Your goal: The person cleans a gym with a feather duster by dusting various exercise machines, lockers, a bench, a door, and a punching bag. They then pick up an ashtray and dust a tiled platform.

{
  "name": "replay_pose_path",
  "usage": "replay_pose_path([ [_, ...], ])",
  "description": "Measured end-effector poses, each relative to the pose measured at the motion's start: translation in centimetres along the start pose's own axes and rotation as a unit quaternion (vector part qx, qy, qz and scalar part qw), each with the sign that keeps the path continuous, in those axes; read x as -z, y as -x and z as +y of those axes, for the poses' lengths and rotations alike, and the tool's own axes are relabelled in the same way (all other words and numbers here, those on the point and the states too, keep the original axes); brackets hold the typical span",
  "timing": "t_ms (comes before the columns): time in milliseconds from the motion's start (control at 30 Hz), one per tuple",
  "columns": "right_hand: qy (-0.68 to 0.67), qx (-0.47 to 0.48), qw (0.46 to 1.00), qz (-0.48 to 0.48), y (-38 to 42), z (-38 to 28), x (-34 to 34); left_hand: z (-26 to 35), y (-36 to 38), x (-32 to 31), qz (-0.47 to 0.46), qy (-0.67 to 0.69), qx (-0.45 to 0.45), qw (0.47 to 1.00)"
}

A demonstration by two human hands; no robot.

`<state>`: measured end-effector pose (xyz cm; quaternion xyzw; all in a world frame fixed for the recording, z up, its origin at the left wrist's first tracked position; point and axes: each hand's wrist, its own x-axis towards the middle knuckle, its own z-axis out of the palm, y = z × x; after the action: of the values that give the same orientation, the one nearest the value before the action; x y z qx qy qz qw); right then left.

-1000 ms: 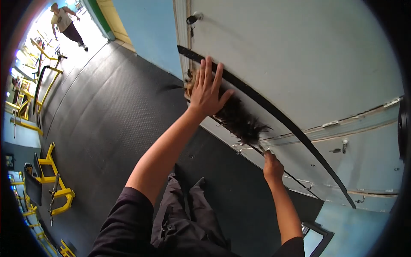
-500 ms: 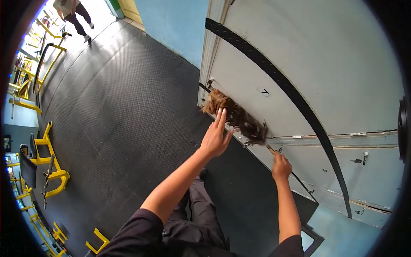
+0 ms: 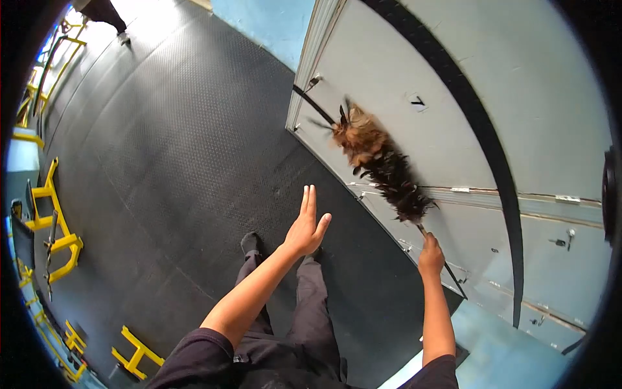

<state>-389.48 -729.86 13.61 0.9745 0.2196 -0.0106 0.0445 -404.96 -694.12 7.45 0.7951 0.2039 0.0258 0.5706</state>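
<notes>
My right hand is wrapped round the thin handle of a feather duster. Its feathers are tan toward the tip and dark brown to black near the handle, slightly blurred, and they lie over the front of the pale grey lockers. Out in the air left of the duster is my left hand, fingers stretched out and thumb apart, with nothing in it. A small black mark shows on the locker door beside the feathers.
Keys hang in locks on the locker doors. A black curved strip crosses the lockers. Yellow gym frames stand on the dark textured floor at left. Another person's leg shows at the top left.
The duster has swung up and right across the locker front in my right hand. My left hand has dropped down and left, away from the feathers. The view has shifted.
</notes>
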Motion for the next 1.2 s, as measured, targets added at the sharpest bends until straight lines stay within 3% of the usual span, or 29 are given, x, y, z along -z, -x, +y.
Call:
replay_pose_path([
  [67,-0.011,0.019,1.0,0.009,0.4,-0.1,-2.5,-0.3,0.4,-1.7,-0.016,0.033,0.043,0.998],
  [167,0.047,0.017,0.983,-0.178,-1.1,-1.0,-5.3,-1.1,0.7,-4.4,-0.001,0.05,0.067,0.996],
  [533,-0.063,0.189,0.971,-0.135,-12.9,-14.6,-11.0,-6.7,4.1,-8.5,0.104,0.094,0.167,0.976],
  [667,0.072,0.192,0.958,-0.202,-13.9,-14.0,-14.1,-8.0,5.4,-7.9,0.139,0.099,0.185,0.968],
  [733,0.173,0.16,0.92,-0.313,-14.1,-13.6,-15.3,-8.6,6.1,-7.3,0.154,0.101,0.2,0.962],
  [867,0.171,0.217,0.92,-0.278,-15.3,-15.8,-14.9,-10.2,7.1,-6.4,0.173,0.109,0.227,0.952],
  [967,0.122,0.27,0.938,-0.178,-17.3,-18.2,-15.4,-11.6,7.1,-5.9,0.178,0.128,0.23,0.948],
  [1133,0.242,0.263,0.904,-0.234,-18.7,-18.1,-17.9,-13.8,7.5,-4.9,0.201,0.154,0.224,0.941],
  [1200,0.314,0.277,0.86,-0.293,-19.0,-18.7,-18.1,-15.0,8.0,-4.6,0.2,0.15,0.228,0.941],
])
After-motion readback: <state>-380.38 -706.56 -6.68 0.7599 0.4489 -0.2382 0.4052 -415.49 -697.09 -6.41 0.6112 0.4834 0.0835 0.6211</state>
